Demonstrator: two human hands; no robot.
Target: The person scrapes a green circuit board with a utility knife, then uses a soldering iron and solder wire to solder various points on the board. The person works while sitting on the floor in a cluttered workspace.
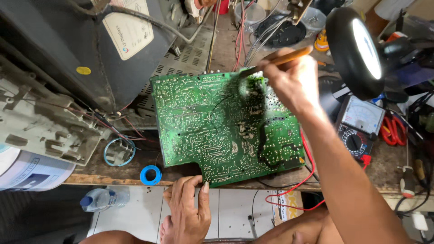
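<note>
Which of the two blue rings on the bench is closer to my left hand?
The small solid blue roll at the bench edge, just left of the left hand. The other, a thin light-blue wire loop, lies farther back.

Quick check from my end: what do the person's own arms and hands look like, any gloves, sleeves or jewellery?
Both are bare: the left hand and the right hand wear no gloves, and no rings or watch show. The right forearm is uncovered along its whole visible length, with no sleeve. The left thumbnail looks fairly long.
</note>
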